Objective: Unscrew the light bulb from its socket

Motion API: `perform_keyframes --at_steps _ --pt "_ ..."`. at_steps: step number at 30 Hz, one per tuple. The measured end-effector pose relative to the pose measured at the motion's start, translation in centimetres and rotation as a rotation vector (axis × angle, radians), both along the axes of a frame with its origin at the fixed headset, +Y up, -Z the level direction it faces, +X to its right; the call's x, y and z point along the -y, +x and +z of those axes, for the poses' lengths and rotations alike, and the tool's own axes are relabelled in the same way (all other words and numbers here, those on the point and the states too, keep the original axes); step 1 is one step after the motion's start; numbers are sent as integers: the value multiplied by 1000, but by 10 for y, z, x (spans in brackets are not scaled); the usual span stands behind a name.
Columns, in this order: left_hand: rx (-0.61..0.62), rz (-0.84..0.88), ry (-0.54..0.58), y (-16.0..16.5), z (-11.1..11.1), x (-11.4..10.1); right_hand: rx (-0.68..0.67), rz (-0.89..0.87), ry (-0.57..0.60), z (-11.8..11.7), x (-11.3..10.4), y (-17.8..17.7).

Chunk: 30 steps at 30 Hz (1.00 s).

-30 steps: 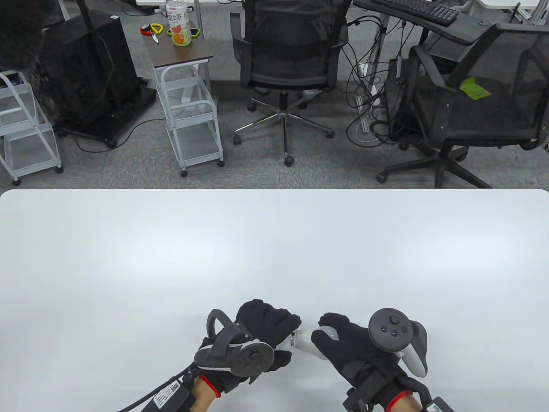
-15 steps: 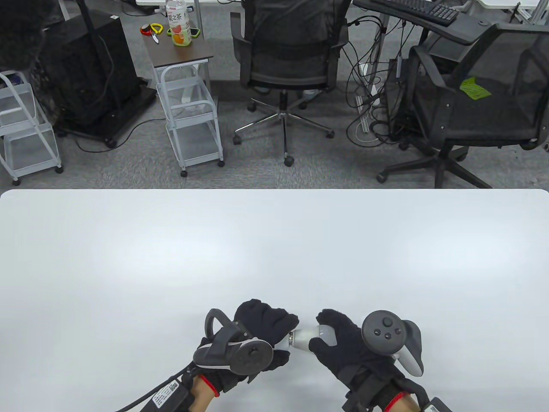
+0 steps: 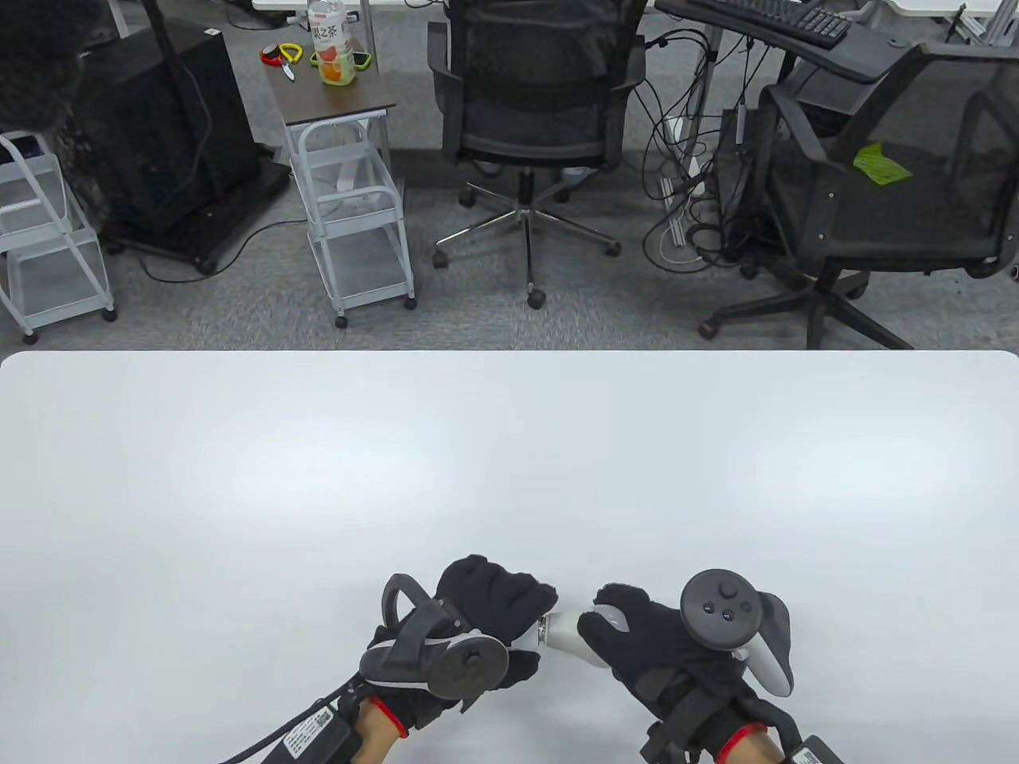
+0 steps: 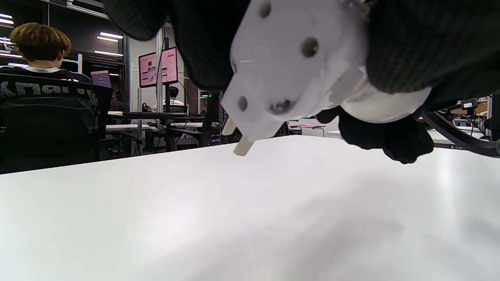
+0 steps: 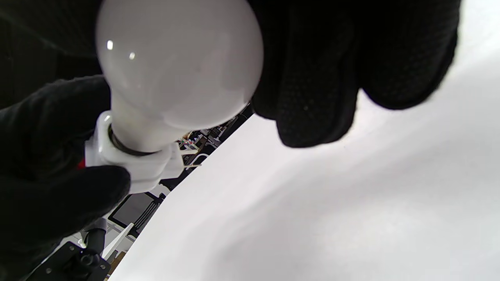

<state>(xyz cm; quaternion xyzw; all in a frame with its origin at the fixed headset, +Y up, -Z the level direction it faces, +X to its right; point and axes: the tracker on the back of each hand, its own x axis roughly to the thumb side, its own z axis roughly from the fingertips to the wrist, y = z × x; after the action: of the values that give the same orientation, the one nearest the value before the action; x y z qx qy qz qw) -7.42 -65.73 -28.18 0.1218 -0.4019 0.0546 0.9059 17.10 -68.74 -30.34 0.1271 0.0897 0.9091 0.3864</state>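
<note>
A white frosted light bulb (image 3: pixel 567 630) sits in a white plastic socket (image 4: pixel 289 66), held just above the table near its front edge. My left hand (image 3: pixel 489 617) grips the socket, which it mostly hides in the table view. My right hand (image 3: pixel 629 637) grips the bulb's globe (image 5: pixel 175 66). In the right wrist view the bulb's neck goes into the socket (image 5: pixel 133 160), with a dark metal ring showing at the joint. The socket's base with holes and a pin shows in the left wrist view.
The white table (image 3: pixel 509 461) stretches ahead of my hands. Beyond its far edge stand two black office chairs (image 3: pixel 533 103), a small cart (image 3: pixel 350 207) with a bottle, and floor cables.
My right hand rolled on the bulb: its tracker shifted left and then back right. The left hand stayed still on the socket.
</note>
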Motion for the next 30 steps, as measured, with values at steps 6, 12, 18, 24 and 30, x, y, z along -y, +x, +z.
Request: perform_keyframes --at_steps 6,12,18,24,30 --pt "-5 9 -17 -1 -2 1 -29 5 31 2 -4 -5" --pt "-13 12 -31 -3 -3 1 -50 11 57 5 -7 -9" --pt "-13 14 -19 -4 -3 1 -19 -37 32 3 -4 -2" --pt "3 9 -2 0 0 0 22 -39 -12 0 1 4" --pt "2 9 -8 0 0 0 8 -23 -8 1 -1 1"
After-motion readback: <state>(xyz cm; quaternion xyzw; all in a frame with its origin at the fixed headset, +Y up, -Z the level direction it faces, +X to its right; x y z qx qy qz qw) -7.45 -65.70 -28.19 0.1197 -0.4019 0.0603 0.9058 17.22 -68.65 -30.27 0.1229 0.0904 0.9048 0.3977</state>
